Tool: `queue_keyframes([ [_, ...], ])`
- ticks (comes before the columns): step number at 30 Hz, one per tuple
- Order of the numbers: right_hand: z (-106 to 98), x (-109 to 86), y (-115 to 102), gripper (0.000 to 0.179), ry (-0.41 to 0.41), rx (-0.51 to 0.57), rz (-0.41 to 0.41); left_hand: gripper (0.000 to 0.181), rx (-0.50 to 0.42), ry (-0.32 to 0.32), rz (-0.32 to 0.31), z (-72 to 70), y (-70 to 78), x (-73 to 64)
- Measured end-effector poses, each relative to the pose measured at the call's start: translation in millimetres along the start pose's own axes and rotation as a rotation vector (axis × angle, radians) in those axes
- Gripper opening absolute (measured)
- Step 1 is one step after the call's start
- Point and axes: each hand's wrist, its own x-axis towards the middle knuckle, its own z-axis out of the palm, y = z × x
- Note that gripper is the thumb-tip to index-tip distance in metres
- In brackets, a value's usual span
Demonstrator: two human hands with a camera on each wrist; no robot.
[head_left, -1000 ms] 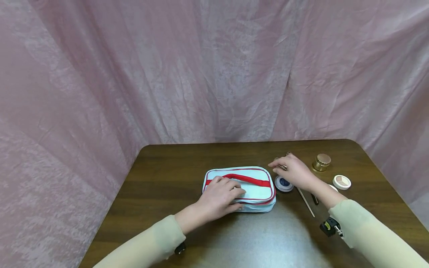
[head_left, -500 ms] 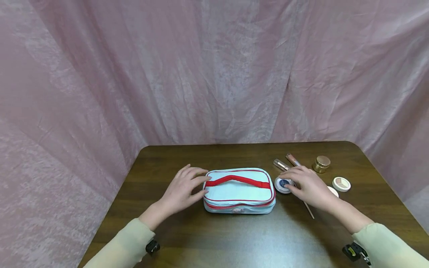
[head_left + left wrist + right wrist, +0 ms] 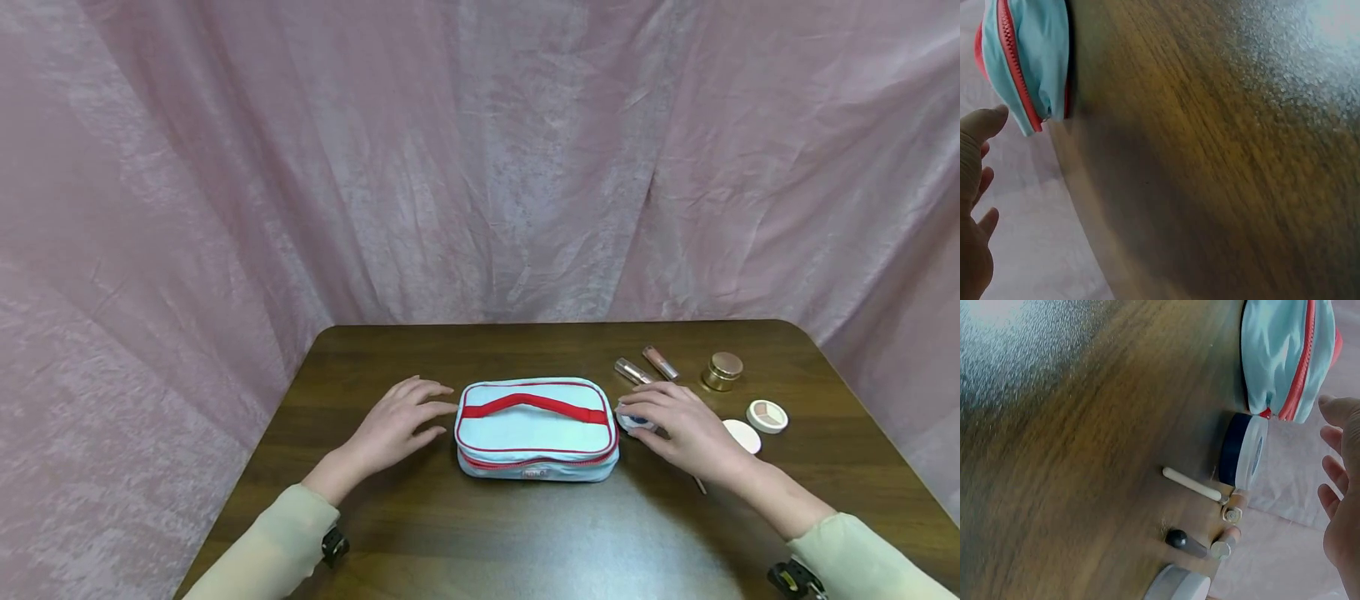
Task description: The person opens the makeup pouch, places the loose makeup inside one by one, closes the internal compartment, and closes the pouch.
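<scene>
A light blue cosmetic bag point(image 3: 532, 429) with red piping and a red carry handle point(image 3: 534, 403) stands on the brown table. Its red zipper point(image 3: 1304, 365) runs along the front; whether it is fully closed I cannot tell. My left hand point(image 3: 392, 425) hovers just off the bag's left end, fingers straight and apart from it, holding nothing. Over a small round jar point(image 3: 1244, 450) with a dark blue base and whitish lid, my right hand point(image 3: 686, 429) is held with relaxed fingers beside the bag's right end. The right wrist view shows this hand clear of the jar.
Two slim lip gloss tubes point(image 3: 660, 363) lie behind my right hand. Farther right are a gold jar point(image 3: 722, 371), a round compact with colour pans point(image 3: 767, 416) and a white round container point(image 3: 742, 435). A pale stick point(image 3: 1191, 484) and a dark-tipped stick point(image 3: 1185, 542) lie near the jar.
My left hand has lifted off the bag's top and moved left to its end. My right hand has drawn back toward me from the lip gloss tubes, which now lie on the table.
</scene>
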Motion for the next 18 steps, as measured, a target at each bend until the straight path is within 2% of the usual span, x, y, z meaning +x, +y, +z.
queue_keyframes([
  [7, 9.7, 1.7, -0.1, 0.036, -0.035, 0.032, -0.018, 0.038, -0.007, 0.03, 0.082, 8.7, -3.3, 5.0],
  [13, 13.1, 4.1, -1.7, 0.034, -0.064, 0.044, -0.012, 0.034, -0.042, 0.027, 0.103, 12.9, -3.9, 8.9],
  [18, 15.2, 6.8, -2.6, 0.034, -0.058, 0.052, -0.006, 0.032, -0.056, 0.033, 0.107, 15.3, -5.1, 9.8],
])
